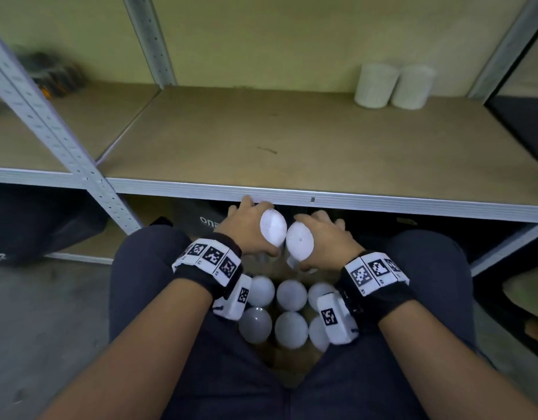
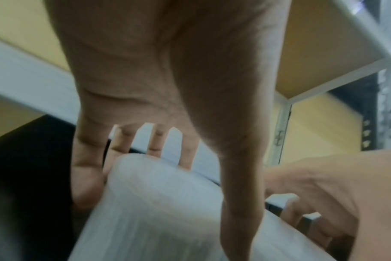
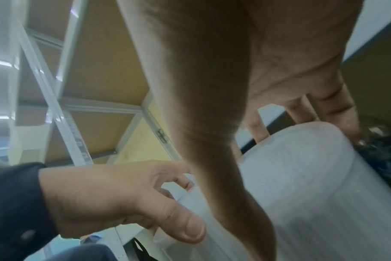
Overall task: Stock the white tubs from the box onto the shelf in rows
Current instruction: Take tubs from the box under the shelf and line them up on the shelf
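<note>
Each hand grips one white tub just below the shelf's front edge (image 1: 322, 201). My left hand (image 1: 249, 228) holds a tub (image 1: 273, 226) with the thumb on its near side; the same tub (image 2: 159, 208) fills the left wrist view. My right hand (image 1: 322, 241) holds a second tub (image 1: 299, 241), seen again as a ribbed white tub (image 3: 306, 185) in the right wrist view. The two held tubs sit side by side, nearly touching. Several more white tubs (image 1: 291, 294) stand in the box (image 1: 292, 368) between my knees. Two tubs (image 1: 393, 86) stand at the shelf's back right.
The brown shelf board (image 1: 261, 140) is bare apart from the two tubs. A grey perforated upright (image 1: 64, 137) slants at the left. Dark bags (image 1: 34, 225) lie under the shelf. My knees (image 1: 146, 268) flank the box.
</note>
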